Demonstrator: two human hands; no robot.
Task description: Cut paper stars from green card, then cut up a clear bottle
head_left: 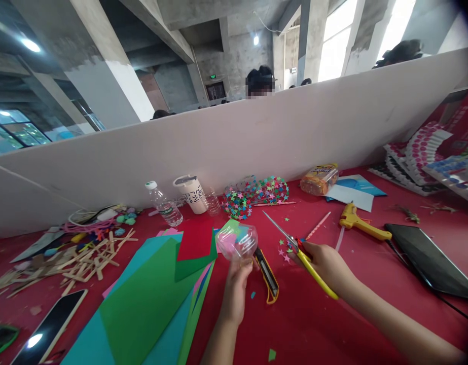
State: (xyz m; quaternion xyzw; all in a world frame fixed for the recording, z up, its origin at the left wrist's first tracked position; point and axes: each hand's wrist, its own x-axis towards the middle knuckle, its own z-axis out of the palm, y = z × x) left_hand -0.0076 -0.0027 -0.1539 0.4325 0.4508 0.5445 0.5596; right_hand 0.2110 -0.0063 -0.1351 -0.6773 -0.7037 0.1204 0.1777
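Observation:
My left hand (239,281) is closed around the lower end of a see-through piece of plastic bottle (237,241), raised over the sheets of coloured paper. In my right hand (327,261) are scissors (312,271) with yellow handles; their blades point up and left, toward the star-covered things. A yellow-and-black utility knife (268,276) lies just right of my left hand. Small star sequins (285,256) are scattered by the scissors. Behind them, see-through bottle pieces covered in coloured stars (237,203) rest against the white partition.
Coloured paper sheets (142,299) cover the left middle of the red table (306,334). Wooden sticks (93,258), a phone (51,329), a water bottle (165,205) and a cup (193,195) are left. A glue gun (361,223) and black tablet (427,256) lie right.

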